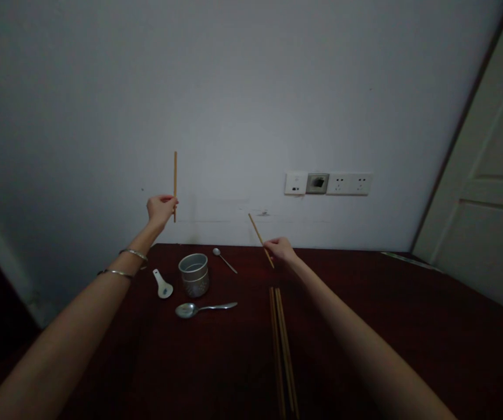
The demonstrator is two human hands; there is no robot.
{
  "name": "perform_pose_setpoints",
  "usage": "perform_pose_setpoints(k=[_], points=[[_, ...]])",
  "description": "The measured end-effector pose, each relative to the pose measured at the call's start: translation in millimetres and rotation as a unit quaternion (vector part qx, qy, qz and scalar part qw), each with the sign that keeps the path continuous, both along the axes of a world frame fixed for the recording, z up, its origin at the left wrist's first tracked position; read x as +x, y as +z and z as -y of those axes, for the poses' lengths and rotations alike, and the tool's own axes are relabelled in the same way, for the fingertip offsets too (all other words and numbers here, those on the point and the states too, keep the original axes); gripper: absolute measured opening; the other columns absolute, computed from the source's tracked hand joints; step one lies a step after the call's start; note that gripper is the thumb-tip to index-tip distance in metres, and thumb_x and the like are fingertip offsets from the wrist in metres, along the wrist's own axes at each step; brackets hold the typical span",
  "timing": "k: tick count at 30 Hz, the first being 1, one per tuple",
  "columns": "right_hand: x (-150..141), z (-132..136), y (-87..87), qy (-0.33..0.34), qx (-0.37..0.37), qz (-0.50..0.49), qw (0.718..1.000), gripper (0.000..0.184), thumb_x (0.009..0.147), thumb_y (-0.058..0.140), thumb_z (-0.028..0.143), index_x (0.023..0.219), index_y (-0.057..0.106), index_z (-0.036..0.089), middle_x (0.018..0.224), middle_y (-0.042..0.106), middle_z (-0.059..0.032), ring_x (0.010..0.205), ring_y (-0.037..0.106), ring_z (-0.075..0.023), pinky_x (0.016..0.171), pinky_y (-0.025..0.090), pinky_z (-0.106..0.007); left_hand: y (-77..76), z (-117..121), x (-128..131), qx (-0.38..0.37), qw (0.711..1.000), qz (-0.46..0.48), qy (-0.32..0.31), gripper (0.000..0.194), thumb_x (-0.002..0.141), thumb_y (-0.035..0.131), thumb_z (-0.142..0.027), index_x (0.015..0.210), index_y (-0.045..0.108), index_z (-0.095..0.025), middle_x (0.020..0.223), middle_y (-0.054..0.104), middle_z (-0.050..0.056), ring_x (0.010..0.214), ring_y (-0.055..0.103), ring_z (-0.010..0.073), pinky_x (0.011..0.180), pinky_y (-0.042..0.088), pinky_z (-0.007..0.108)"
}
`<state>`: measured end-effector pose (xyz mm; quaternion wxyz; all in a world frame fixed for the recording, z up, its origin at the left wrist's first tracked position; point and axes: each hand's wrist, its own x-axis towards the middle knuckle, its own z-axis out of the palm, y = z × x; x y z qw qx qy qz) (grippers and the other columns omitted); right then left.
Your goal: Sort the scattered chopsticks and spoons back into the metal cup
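Observation:
Raised in front of the wall, my left hand (pixel 161 210) is closed round an upright wooden chopstick (pixel 175 175). My right hand (pixel 280 248), over the table's far edge, pinches another chopstick (pixel 256 230), which tilts up to the left. Between and below the hands stands a metal cup (pixel 194 275) with small holes or dimples in its lower side. A white soup spoon (pixel 163 286) lies left of it, a small long-handled spoon (pixel 225 261) to its right, and a larger metal spoon (pixel 205 309) in front. Several more chopsticks (pixel 282 350) lie nearer to me, below my right hand.
The dark red table (pixel 199 367) ends at a grey-white wall (pixel 234 105). Sockets and a switch (pixel 328 184) sit on the wall, right of centre. A pale panelled door (pixel 488 192) stands at the right. Two bangles (pixel 124 262) circle my left forearm.

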<state>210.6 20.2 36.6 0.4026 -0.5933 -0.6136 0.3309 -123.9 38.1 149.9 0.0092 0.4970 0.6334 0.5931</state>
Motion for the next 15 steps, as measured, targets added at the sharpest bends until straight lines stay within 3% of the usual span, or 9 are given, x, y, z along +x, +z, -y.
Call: perform_pose_setpoints(k=[4, 7, 11, 15], points=[[30, 18, 18.5, -0.016, 0.019, -0.088, 0.996, 0.019, 0.076, 0.049, 0.023, 0.080, 0.062, 0.009, 0.073, 0.065, -0.0064, 0.053, 0.056, -0.0067, 0.045, 0.043, -0.014, 25.7, 25, 48, 0.096, 0.974, 0.122, -0.167, 0.021, 0.062, 0.060, -0.022, 0.077, 0.061, -0.008, 0.077, 0.064, 0.010, 0.059, 0.055, 0.0106, 0.051, 0.044, 0.020], [48, 34, 25.3, -0.022, 0.037, -0.178, 0.983, 0.018, 0.072, 0.054, 0.025, 0.075, 0.062, 0.010, 0.069, 0.063, -0.0046, 0.052, 0.055, -0.0065, 0.042, 0.041, -0.014, 28.3, 45, 86, 0.093, 0.944, 0.163, -0.272, 0.020, 0.060, 0.064, -0.023, 0.074, 0.060, -0.009, 0.073, 0.063, 0.008, 0.059, 0.055, 0.0110, 0.050, 0.044, 0.020], [63, 57, 26.9, -0.009, 0.069, -0.285, 0.956, 0.019, 0.063, 0.063, 0.030, 0.068, 0.065, 0.012, 0.070, 0.063, -0.0038, 0.053, 0.052, -0.0070, 0.039, 0.037, -0.015, 12.6, 69, 131, 0.052, 0.903, 0.202, -0.376, 0.024, 0.060, 0.067, -0.025, 0.077, 0.061, -0.009, 0.075, 0.064, 0.008, 0.061, 0.056, 0.0110, 0.051, 0.043, 0.021], [68, 79, 23.0, -0.002, 0.052, -0.344, 0.937, 0.022, 0.059, 0.069, 0.030, 0.076, 0.067, 0.015, 0.076, 0.065, -0.0030, 0.059, 0.055, -0.0079, 0.042, 0.039, -0.014, -17.5, 90, 169, -0.008, 0.859, 0.267, -0.437, 0.034, 0.061, 0.070, -0.022, 0.091, 0.061, -0.010, 0.078, 0.065, 0.009, 0.065, 0.057, 0.0117, 0.055, 0.044, 0.022]])
